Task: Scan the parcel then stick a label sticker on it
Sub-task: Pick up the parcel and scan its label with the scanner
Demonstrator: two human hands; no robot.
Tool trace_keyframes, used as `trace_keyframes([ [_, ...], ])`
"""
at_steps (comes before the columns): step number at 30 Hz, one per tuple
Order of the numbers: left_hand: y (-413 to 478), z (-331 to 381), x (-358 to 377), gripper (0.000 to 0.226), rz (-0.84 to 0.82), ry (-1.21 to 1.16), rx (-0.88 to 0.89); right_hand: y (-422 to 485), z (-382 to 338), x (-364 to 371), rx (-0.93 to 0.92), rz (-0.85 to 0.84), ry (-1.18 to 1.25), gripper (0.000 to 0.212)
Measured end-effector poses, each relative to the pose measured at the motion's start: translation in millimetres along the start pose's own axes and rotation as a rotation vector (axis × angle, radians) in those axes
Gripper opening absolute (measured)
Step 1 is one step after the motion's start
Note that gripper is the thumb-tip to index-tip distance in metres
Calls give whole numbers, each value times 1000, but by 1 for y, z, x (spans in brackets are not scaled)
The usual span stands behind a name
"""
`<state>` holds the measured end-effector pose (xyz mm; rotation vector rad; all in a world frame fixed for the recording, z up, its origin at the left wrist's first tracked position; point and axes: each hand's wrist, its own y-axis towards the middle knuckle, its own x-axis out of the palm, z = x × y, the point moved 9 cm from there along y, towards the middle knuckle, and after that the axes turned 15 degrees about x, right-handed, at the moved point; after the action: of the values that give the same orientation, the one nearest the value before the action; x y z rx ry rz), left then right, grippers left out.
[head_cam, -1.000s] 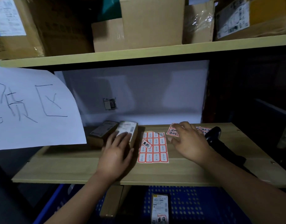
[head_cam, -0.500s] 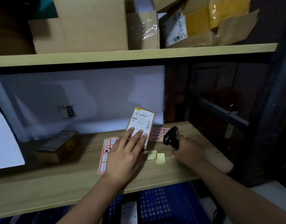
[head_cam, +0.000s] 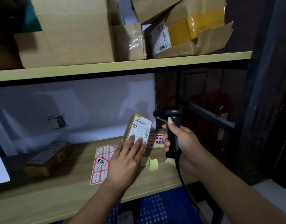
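Observation:
My left hand [head_cam: 125,160] holds a small cardboard parcel [head_cam: 140,126] upright above the wooden shelf [head_cam: 58,196], its white barcode label facing me. My right hand [head_cam: 182,139] grips a black corded barcode scanner [head_cam: 169,117], lifted with its head just right of the parcel's top. A sheet of red-bordered label stickers [head_cam: 101,164] lies flat under my left hand. A second sheet of handwritten red stickers [head_cam: 156,139] lies behind, between the parcel and the scanner.
Another small parcel [head_cam: 47,159] lies at the shelf's left. Two yellow paper scraps [head_cam: 149,163] sit near the front edge. Large cardboard boxes [head_cam: 74,29] fill the upper shelf. A blue perforated crate [head_cam: 160,207] is below. A dark door frame [head_cam: 258,110] stands right.
My left hand picked the parcel up from the shelf and stood it upright. My right hand moved off the stickers, gripped the scanner and raised it beside the parcel. The view swung right.

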<state>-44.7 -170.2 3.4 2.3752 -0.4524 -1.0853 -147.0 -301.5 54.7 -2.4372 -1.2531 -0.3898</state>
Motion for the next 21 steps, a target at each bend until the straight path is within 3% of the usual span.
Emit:
trace_keyframes([
  [10, -5, -9, 5, 79, -63, -15, -35, -12, 3, 20, 48, -66, -31, 34],
  [17, -6, -11, 3, 75, -56, -18, -38, -17, -2, 20, 13, -63, -54, 54],
  [21, -6, -4, -1, 74, -47, -7, -9, -17, 0, 21, 27, -80, -54, 43],
])
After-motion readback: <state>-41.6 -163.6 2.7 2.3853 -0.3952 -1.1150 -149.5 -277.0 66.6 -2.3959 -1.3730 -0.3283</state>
